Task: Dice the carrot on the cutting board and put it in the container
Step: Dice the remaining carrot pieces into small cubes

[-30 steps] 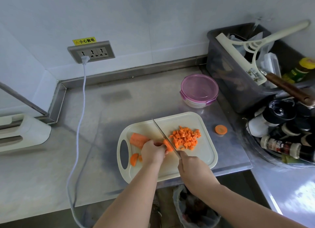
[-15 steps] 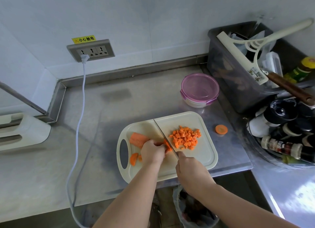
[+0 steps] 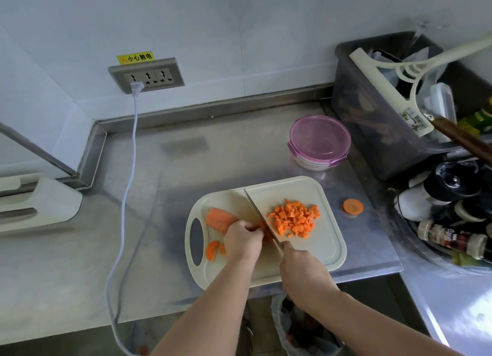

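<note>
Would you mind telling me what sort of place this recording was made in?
Most likely a kitchen, perhaps a commercial one: a stainless steel counter, a cream plastic cutting board bearing diced orange carrot, and a cluster of seasoning bottles at the right.

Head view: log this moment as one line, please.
step: dicing | left hand pins carrot piece on cutting board | right hand grips knife mid-cut | diced pile right of blade | container lid on
</note>
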A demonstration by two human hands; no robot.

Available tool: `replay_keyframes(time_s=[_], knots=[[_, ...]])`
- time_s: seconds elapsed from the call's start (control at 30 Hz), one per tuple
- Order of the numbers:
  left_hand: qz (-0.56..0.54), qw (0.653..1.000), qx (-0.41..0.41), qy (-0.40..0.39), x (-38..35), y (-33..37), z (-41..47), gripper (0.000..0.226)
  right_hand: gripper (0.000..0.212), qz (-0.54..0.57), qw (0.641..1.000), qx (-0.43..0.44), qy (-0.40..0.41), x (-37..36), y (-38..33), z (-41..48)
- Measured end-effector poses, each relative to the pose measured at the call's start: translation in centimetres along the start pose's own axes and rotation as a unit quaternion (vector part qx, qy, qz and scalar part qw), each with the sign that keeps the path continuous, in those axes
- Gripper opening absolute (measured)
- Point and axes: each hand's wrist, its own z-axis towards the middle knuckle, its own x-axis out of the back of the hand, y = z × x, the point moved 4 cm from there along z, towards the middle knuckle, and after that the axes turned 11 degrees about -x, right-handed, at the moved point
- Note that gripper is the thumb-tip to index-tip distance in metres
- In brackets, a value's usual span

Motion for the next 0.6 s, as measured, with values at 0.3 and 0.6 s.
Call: replay_keyframes(time_s=[0.3, 0.6], knots=[[0.012, 1.000, 0.000, 0.015, 0.1, 0.2, -0.3, 0.015, 0.028, 0.081, 0.996, -0.031, -0.014, 0.2, 0.1, 0.4], [-0.024, 1.000, -0.014, -0.012, -0.1, 0.0, -0.5, 0.012, 0.031, 0.105, 0.994, 0.007, 0.025, 1.1, 0.2, -0.5]])
